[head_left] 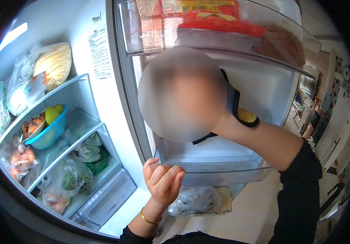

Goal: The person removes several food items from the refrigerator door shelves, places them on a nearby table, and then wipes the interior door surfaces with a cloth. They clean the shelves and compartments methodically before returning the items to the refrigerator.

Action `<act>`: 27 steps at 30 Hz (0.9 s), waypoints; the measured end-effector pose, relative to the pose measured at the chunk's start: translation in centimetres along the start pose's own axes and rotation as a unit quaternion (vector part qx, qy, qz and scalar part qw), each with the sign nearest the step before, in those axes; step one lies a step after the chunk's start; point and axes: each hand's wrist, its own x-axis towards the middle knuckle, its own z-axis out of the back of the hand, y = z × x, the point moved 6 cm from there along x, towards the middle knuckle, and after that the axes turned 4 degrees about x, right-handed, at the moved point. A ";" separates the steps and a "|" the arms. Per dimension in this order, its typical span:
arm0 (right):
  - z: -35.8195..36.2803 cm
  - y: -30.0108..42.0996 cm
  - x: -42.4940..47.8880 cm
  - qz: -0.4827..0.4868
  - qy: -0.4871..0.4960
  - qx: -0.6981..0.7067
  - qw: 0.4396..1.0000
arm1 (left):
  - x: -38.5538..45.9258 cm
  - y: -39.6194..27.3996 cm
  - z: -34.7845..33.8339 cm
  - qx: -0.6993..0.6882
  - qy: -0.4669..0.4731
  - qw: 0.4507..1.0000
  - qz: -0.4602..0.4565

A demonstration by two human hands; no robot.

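Note:
My left hand, a gold bangle at its wrist, is raised before the opened refrigerator door. Its fingers are curled in with the thumb alongside, and no object shows in them. It appears close to the door's lower clear shelf, but whether they touch is unclear. From the right, my right arm in a black sleeve reaches up across the door. A round blurred patch covers my right hand, so its fingers and anything they hold are hidden. A black strap-like item with a yellow patch shows at that wrist.
Left, the lit refrigerator holds a blue bowl with green fruit, bagged greens and a yellowish bag. A clear drawer sits below. Red packages fill the upper door bin; a lower bin holds a plastic bag.

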 end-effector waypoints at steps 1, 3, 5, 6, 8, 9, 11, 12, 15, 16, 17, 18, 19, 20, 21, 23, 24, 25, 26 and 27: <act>-0.6 -0.2 -0.3 -0.010 0.013 -0.044 0.999 | 0.0 -0.1 -0.1 -0.005 0.000 1.000 0.000; -2.0 0.1 -1.7 -0.031 0.042 -0.129 0.990 | 0.2 -0.2 -0.4 0.000 -0.002 1.000 -0.005; -2.0 1.3 -4.1 0.000 0.018 -0.031 0.999 | 0.0 0.1 0.3 0.016 0.001 1.000 -0.007; -0.7 1.1 -4.9 0.002 0.026 -0.054 0.998 | 0.1 0.0 0.2 0.007 -0.007 1.000 -0.012; 1.0 1.1 -5.6 0.008 0.032 -0.087 0.996 | 0.0 0.1 0.1 0.005 -0.015 1.000 -0.019; 2.2 1.9 -4.2 0.043 0.004 -0.102 0.994 | -0.2 0.1 -0.1 0.004 -0.017 1.000 -0.018; 4.5 3.7 -1.0 0.113 -0.060 -0.132 0.983 | -0.1 0.2 0.0 0.008 -0.018 1.000 -0.020; 4.4 4.3 0.4 0.146 -0.071 -0.132 0.978 | -0.1 0.3 -0.1 0.010 -0.018 1.000 -0.017; 1.2 4.9 2.3 0.205 -0.083 -0.194 0.956 | -0.3 -0.1 -0.2 0.027 -0.024 0.999 -0.007; 0.4 4.8 1.8 0.188 -0.006 -0.141 0.972 | -0.2 -0.6 -0.3 0.047 -0.029 0.998 -0.003; -0.6 5.1 0.6 0.168 0.071 -0.087 0.979 | -0.1 -0.9 -0.3 0.066 -0.034 0.997 0.001; -2.1 6.0 -0.1 0.084 0.068 -0.004 0.994 | -0.3 -0.3 0.3 0.070 -0.032 0.997 -0.002; -2.7 7.4 -0.6 0.108 0.022 -0.132 0.985 | -0.3 -0.1 0.8 0.078 -0.034 0.996 -0.001; -2.8 7.4 -0.4 0.128 0.018 -0.118 0.985 | -0.2 0.1 1.4 0.086 -0.035 0.996 0.000; -1.7 7.0 -0.2 0.145 0.026 -0.118 0.982 | -0.1 -0.1 1.2 0.076 -0.043 0.996 0.003; 0.5 6.2 1.7 0.166 0.010 -0.145 0.975 | -0.1 -0.3 0.7 0.061 -0.051 0.997 -0.004; 2.2 6.0 3.4 0.150 -0.001 -0.152 0.977 | -0.5 -0.1 0.7 0.064 -0.048 0.997 -0.005; 2.5 6.4 3.8 0.157 -0.005 -0.167 0.973 | -0.5 0.0 1.0 0.070 -0.045 0.997 -0.002; 2.8 6.8 4.3 0.164 -0.008 -0.179 0.970 | -0.5 0.0 1.2 0.076 -0.041 0.996 0.000; 1.6 7.4 3.4 0.193 -0.002 -0.201 0.960 | -0.4 -0.1 1.3 0.076 -0.040 0.996 -0.001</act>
